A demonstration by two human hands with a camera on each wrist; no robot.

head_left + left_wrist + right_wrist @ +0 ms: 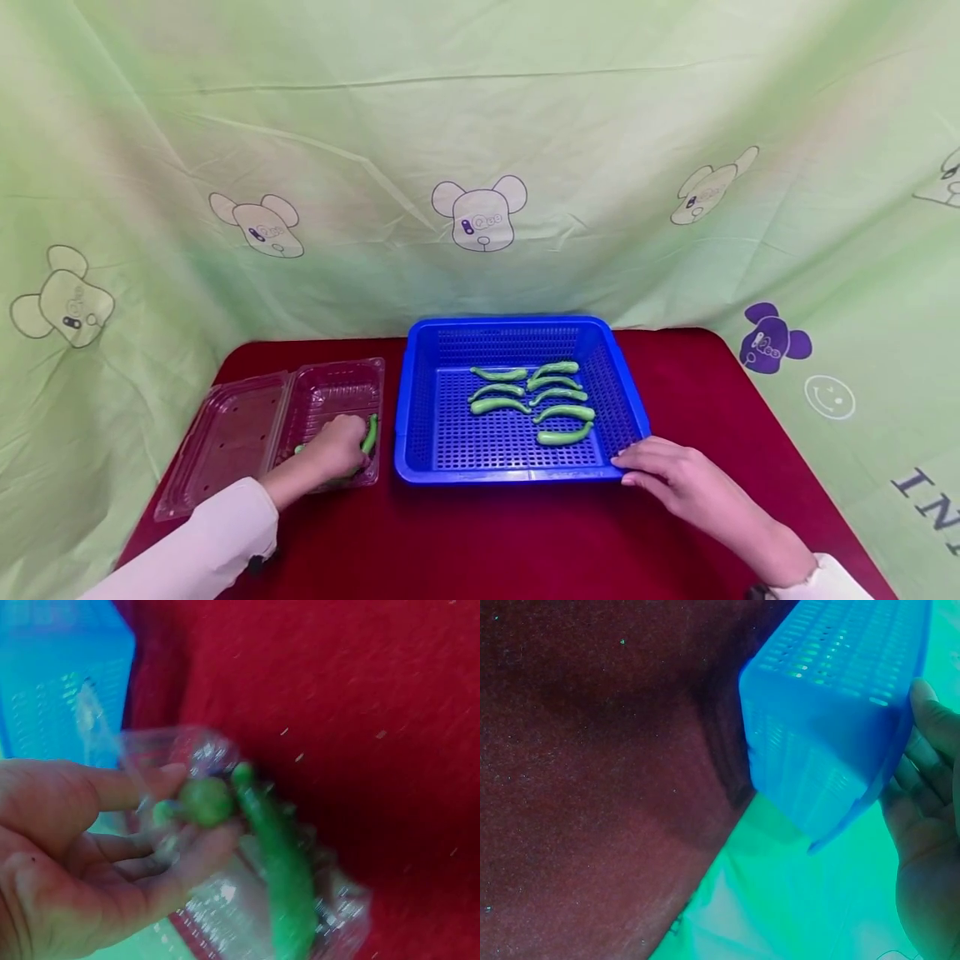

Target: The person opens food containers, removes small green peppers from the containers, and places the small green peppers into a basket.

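Observation:
My left hand [339,446] reaches into the clear plastic clamshell box [337,387] at the table's left. In the left wrist view, the left hand [191,816] pinches the rounded end of a green pepper [206,799] between thumb and fingers. A second, long green pepper [286,874] lies in the box beside it and shows by the hand as the long pepper [370,433]. My right hand [663,471] rests with straight fingers against the front right corner of the blue basket [510,477]. Several green peppers [564,412] lie in the basket.
The box's open lid [236,429] lies flat to the left. The red table [525,542] ends just behind the basket, where a green curtain [480,125] hangs. In the right wrist view the basket's corner [817,727] sits next to my right hand [930,802].

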